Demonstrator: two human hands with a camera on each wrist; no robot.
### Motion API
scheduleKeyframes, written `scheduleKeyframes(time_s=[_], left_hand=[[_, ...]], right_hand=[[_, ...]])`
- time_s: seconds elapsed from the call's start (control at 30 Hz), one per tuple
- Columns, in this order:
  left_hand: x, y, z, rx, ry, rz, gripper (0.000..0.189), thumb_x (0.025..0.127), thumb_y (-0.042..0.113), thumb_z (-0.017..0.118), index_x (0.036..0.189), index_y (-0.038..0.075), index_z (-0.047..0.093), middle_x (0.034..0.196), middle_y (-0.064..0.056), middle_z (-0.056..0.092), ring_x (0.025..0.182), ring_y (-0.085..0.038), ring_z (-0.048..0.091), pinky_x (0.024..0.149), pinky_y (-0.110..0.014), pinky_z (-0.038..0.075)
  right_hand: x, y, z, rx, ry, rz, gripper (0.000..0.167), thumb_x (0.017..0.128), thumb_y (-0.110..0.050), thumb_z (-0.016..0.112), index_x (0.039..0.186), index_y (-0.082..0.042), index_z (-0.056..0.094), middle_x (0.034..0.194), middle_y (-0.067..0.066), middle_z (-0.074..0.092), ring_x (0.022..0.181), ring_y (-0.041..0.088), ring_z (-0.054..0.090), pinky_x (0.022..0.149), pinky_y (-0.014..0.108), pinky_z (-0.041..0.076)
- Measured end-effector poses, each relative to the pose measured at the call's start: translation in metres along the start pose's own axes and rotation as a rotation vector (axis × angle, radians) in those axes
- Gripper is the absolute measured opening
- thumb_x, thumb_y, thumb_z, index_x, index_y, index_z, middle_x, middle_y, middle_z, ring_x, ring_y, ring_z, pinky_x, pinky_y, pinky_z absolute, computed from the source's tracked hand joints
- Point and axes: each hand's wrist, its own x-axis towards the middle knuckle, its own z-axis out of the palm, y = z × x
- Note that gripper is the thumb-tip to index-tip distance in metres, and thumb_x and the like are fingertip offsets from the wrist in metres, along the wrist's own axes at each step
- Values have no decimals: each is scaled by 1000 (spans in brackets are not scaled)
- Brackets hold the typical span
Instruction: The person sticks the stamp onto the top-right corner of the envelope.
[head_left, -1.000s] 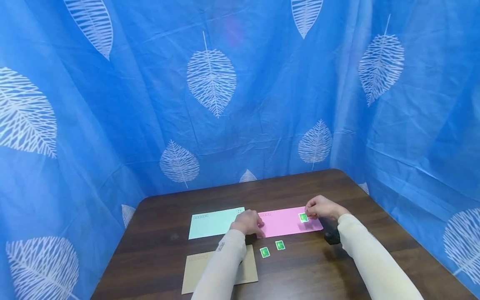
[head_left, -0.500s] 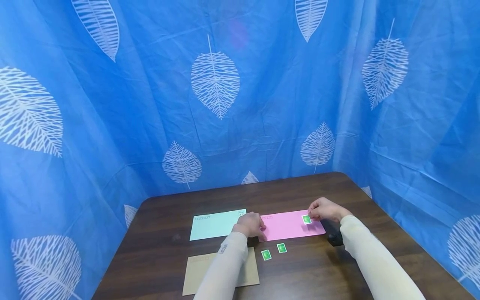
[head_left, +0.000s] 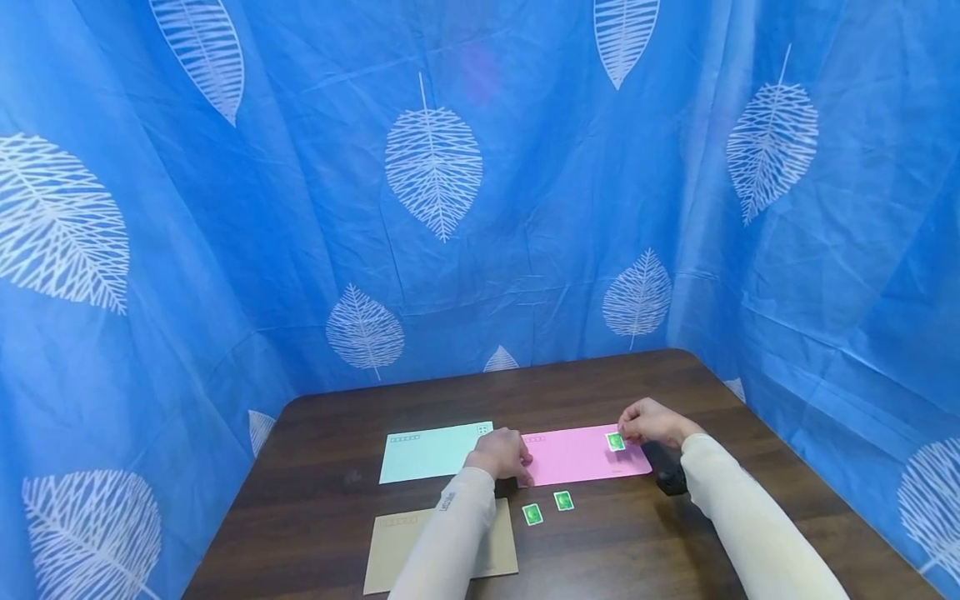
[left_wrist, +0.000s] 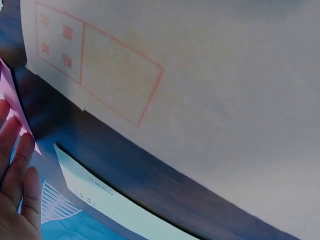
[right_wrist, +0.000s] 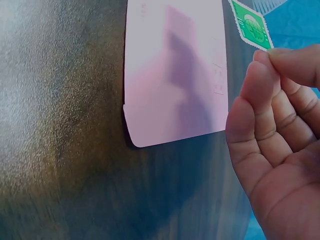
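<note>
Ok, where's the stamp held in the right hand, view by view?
Head: stamp low, right of centre, against the pink envelope.
Left wrist: not in it.
Right wrist: top right, pinched in the fingers.
Shared landmark: pink envelope; left edge in left wrist, upper centre in right wrist.

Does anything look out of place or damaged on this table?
Nothing really stands out: no spill or damage shows. The pink envelope, mint envelope and tan envelope lie on the table, and the right hand pinches a green stamp above the pink one. Two loose stamps lie slightly staggered, hardly odd.
</note>
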Motion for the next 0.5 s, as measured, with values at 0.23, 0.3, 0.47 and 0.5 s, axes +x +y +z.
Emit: scheduleKeyframes(time_s=[0.23,0.3,0.47,0.5], left_hand=[[1,-1,2,7,-3,-4,33,72,41,90,97,21,82,87,7,77,71,-7,56,68,-24,52],[1,0,2,18,0,0,34,72,41,89,98,21,82,89,8,77,71,-7,56,68,-23,53],[0,1,0,19,1,-3,33,72,41,89,97,21,82,89,8,77,72,-7,56,68,-23,52],[-1,1,0,17,1,-6,33,72,41,89,97,21,82,90,8,77,72,-7,56,69,-23,52]], right_hand=[[10,7,6,-15,20,10,10,92,-3,63,92,5,69,81,8,64,76,21,59,74,35,56],[13,9,7,-20,27,6,9,92,-3,63,91,4,69,81,8,64,77,21,59,73,34,55],[22,10,11,-28,42,10,9,91,-4,64,91,4,69,80,8,64,76,21,59,72,32,54],[23,10,12,-31,43,13,9,91,-4,64,91,4,69,79,8,64,75,21,59,72,32,54]])
